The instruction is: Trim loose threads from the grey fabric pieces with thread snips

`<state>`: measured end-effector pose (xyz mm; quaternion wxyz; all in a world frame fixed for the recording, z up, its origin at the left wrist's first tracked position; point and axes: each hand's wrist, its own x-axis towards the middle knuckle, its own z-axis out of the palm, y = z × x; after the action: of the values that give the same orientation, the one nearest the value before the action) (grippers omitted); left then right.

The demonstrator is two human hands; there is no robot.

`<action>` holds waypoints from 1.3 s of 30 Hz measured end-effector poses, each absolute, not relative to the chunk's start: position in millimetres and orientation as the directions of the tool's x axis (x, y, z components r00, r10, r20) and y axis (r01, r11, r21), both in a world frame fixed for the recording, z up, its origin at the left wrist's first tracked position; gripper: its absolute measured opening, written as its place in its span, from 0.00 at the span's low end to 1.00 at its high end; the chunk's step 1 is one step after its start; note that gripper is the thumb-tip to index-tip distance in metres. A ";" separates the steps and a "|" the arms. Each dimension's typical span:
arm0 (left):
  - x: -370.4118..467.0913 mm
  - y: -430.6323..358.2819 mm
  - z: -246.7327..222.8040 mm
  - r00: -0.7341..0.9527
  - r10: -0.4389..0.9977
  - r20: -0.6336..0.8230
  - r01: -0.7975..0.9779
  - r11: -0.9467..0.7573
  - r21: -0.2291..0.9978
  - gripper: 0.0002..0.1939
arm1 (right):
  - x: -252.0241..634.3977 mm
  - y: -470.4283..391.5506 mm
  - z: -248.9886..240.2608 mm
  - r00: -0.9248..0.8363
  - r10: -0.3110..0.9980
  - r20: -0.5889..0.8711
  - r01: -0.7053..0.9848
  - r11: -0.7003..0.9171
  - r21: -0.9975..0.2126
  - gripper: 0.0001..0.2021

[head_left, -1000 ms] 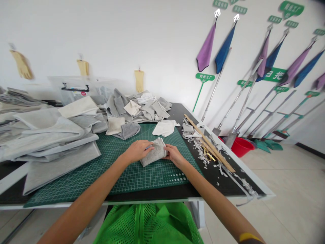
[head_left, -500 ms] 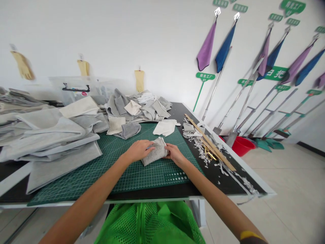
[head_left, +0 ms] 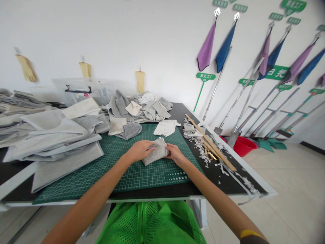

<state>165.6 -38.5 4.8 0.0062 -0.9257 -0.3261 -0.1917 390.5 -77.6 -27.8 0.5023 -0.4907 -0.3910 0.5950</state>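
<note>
A small folded grey cloth (head_left: 156, 153) rests on the green cutting mat (head_left: 127, 179), near its middle. My left hand (head_left: 138, 150) is closed at the left side of this cloth, with something thin and blue showing by the fingers. On the right edge of the cloth, my right hand (head_left: 175, 154) pinches the fabric between thumb and fingers. Behind the hands lie a white cloth piece (head_left: 166, 127), a beige piece (head_left: 117, 125) and a darker grey piece (head_left: 130, 130).
A large stack of grey cloth (head_left: 56, 135) covers the left side. More cloth pieces (head_left: 144, 108) are heaped at the back, beside a clear plastic box (head_left: 76, 95). Wooden strips (head_left: 213, 145), gold-handled scissors (head_left: 211, 155) and white scraps (head_left: 200, 150) lie at the right.
The whole view has shifted slightly, so the stack at the left appears a little further right. Both hands keep nearly the same place on the grey cloth.
</note>
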 end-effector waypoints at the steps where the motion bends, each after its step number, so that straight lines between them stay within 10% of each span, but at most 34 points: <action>1: 165.6 -38.6 4.9 0.714 0.599 0.362 0.604 -0.789 0.114 0.19 | 390.5 -77.8 -27.7 -0.015 0.981 -0.192 -0.214 -0.191 -0.958 0.13; 39: 145.8 -28.5 18.0 0.720 0.599 0.351 0.589 -0.795 0.148 0.21 | 390.8 -77.7 -26.0 -0.013 0.977 -0.211 -0.219 -0.209 -0.953 0.13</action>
<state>145.8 -28.5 18.0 -0.0128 -0.9273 -0.3202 -0.1935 390.8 -77.7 -26.0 0.4988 -0.4946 -0.3831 0.5999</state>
